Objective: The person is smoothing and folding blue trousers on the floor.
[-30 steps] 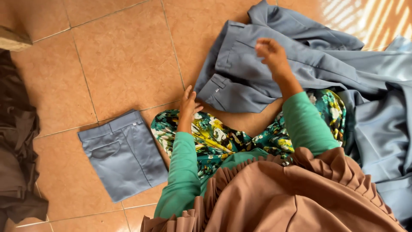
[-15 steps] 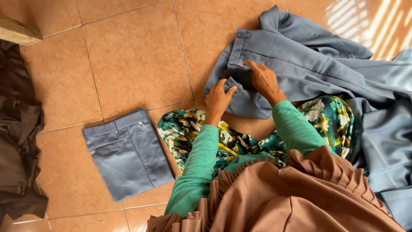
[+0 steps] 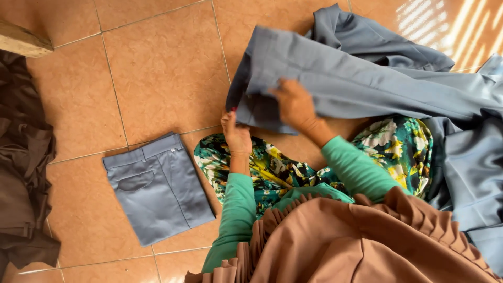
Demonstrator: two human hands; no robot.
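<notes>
grey-blue trousers [image 3: 335,78] | unfolded, waistband end lifted off the tiled floor in front of my knees | legs trailing right, rumpled | pinched in my hands

The tiled floor [image 3: 157,68] is bare in the far middle, so a hand can pass freely there between the dark brown clothes [image 3: 23,157] at the left edge and the grey-blue trousers [image 3: 356,78] on the right. A wooden piece [image 3: 23,42] stands at the far left corner. Near left, the folded grey trousers [image 3: 157,186] lie flat, with bare floor on all sides. The right side is covered by the heap of grey-blue cloth [image 3: 466,173]. The person's lap in floral fabric [image 3: 272,167] blocks the near middle.
</notes>
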